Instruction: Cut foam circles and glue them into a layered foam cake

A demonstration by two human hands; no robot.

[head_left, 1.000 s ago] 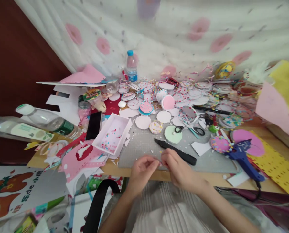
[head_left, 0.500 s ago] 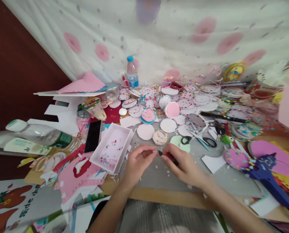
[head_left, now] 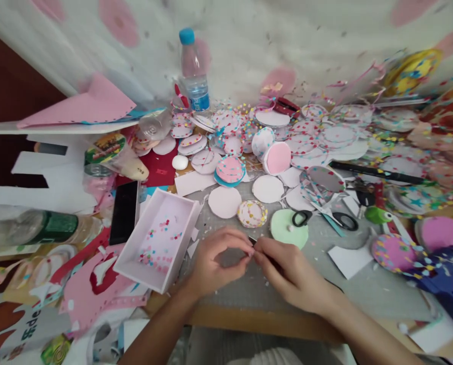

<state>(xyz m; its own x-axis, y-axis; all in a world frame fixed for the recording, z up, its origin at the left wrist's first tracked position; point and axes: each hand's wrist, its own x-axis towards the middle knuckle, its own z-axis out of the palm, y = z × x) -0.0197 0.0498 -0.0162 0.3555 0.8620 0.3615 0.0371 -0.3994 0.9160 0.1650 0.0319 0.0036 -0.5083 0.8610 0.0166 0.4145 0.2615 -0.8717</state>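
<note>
Above the grey cutting mat (head_left: 245,291), my left hand (head_left: 221,261) pinches a tiny pale pink bit between thumb and forefinger. My right hand (head_left: 287,268) is closed around a thin dark tool (head_left: 252,240); only its tip shows, so its kind is unclear. The fingertips of both hands meet. Just beyond them lie a small round piece with yellow dots (head_left: 252,213), a white disc (head_left: 225,202) and a pale green disc (head_left: 287,230). To the left stands a white box (head_left: 186,215) with small coloured dots inside.
Black-handled scissors (head_left: 344,221) lie on the mat's right side. A blue glue gun (head_left: 445,279) rests at the right edge. A phone (head_left: 124,213) is beside the box. Decorated discs crowd the back, near an upright water bottle (head_left: 195,76). Pink scraps (head_left: 85,291) lie at the left.
The view has come closer and tilted down. My hands have drawn together, so the right fingertips and the dark tool's tip now reach the left fingertips.
</note>
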